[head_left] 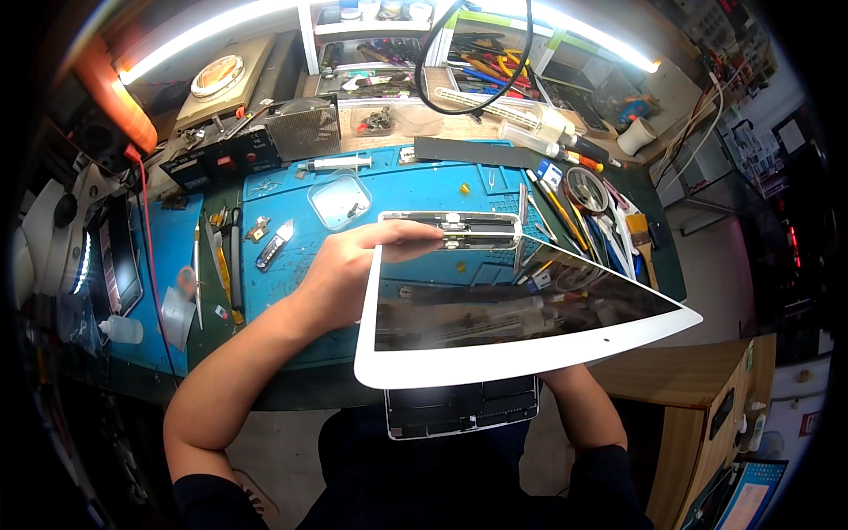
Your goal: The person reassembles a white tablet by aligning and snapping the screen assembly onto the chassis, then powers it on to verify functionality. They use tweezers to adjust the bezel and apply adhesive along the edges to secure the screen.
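Note:
An opened tablet is in front of me, its white-framed glass screen [521,353] tilted up and away from the body. The dark body [464,411] shows below the screen's near edge, and its far end, with bare inner parts [481,226], shows beyond it. My left hand [353,256] is at the screen's left edge, closed about the tablet. Its fingers reach across the inner parts at the far end; the thumb is hidden. My right forearm [579,402] goes up behind the screen, which hides the right hand and its fingers.
A blue work mat [283,300] lies underneath. On it are a clear plastic dish [340,201], a utility knife [276,246] and a syringe [336,163]. Brushes and pens crowd the right, near a tape roll [586,190]. A white bottle [122,329] lies left. A black cable loop [420,75] hangs above.

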Tool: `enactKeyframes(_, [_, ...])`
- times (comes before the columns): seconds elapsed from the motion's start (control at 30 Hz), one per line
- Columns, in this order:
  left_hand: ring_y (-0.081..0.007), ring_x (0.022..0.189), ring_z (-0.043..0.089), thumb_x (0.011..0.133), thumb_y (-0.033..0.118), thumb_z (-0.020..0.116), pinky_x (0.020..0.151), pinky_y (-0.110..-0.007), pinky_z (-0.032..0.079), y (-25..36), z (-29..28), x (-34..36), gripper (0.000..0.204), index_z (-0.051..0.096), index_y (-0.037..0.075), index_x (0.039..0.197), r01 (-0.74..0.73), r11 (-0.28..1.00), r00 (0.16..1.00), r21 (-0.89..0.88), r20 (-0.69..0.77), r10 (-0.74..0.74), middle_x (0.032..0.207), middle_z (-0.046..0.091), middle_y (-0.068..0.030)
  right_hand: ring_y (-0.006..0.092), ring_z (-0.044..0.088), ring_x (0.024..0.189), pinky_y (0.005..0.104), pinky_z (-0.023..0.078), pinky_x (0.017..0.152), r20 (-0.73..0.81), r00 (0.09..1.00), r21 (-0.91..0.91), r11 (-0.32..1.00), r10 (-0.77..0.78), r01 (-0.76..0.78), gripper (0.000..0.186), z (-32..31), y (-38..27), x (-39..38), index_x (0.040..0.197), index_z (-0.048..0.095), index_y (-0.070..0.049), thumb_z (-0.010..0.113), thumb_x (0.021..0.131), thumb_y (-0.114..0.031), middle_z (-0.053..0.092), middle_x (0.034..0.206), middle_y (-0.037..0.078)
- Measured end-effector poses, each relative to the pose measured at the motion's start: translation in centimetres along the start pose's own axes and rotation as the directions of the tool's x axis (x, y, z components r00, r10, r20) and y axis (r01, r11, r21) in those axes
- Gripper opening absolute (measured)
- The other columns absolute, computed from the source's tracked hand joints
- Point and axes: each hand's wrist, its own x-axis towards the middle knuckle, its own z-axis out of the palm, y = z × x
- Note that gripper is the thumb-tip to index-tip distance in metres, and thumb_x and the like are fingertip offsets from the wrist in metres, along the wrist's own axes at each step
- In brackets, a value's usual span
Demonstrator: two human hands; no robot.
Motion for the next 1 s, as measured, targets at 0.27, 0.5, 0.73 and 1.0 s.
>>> enactKeyframes(0.27, [-0.029, 0.116, 0.07, 0.071, 0.003, 0.078, 0.1, -0.037, 0.056, 0.0, 0.0, 0.0, 0.055, 0.071, 0.0, 0.125, -0.021, 1.0, 1.0, 0.021, 0.013, 0.021, 0.129, 0.07, -0.0126, 0.0329, 0.069, 0.079, 0.0435, 0.053, 0.072, -0.038, 0.988, -0.278, 0.951, -0.152, 0.135, 0.03, -2.0, -2.5, 4.2, 0.107, 0.074, -0.007, 0.077, 0.078, -0.012, 0.073, 0.096, 0.012])
enactKeyframes(0.5, [-0.0288, 0.115, 0.07, 0.073, 0.003, 0.078, 0.1, -0.036, 0.057, -0.1, 0.2, 0.0, 0.052, 0.071, 0.001, 0.125, -0.015, 1.0, 1.0, 0.007, -0.003, 0.015, 0.128, 0.071, -0.0124, 0.0326, 0.068, 0.078, 0.0425, 0.052, 0.068, -0.223, 0.965, -0.241, 0.967, -0.142, 0.086, 0.031, -2.3, -4.0, 6.0, 0.106, 0.074, -0.006, 0.078, 0.076, -0.011, 0.072, 0.094, 0.012])
enactKeyframes(0.73, [-0.0289, 0.115, 0.07, 0.077, 0.001, 0.075, 0.1, -0.036, 0.057, 0.1, 0.2, 0.1, 0.047, 0.071, 0.001, 0.124, -0.017, 0.999, 1.0, 0.029, -0.012, 0.017, 0.127, 0.071, -0.0123, 0.0324, 0.068, 0.078, 0.0426, 0.052, 0.068, -0.065, 0.967, -0.416, 0.887, -0.248, 0.2, 0.028, -2.6, -3.4, 5.5, 0.104, 0.074, -0.007, 0.079, 0.077, -0.012, 0.073, 0.093, 0.012])
enactKeyframes(1.0, [-0.0292, 0.114, 0.071, 0.077, 0.0, 0.075, 0.099, -0.036, 0.058, -0.3, 0.3, 0.0, 0.047, 0.071, 0.0, 0.124, -0.03, 0.999, 0.999, 0.018, -0.019, 0.031, 0.126, 0.072, -0.0132, 0.0317, 0.068, 0.078, 0.042, 0.053, 0.071, -0.246, 0.959, -0.233, 0.969, -0.144, 0.085, 0.028, -2.2, -4.1, 6.1, 0.104, 0.074, -0.006, 0.079, 0.077, -0.012, 0.073, 0.094, 0.012])
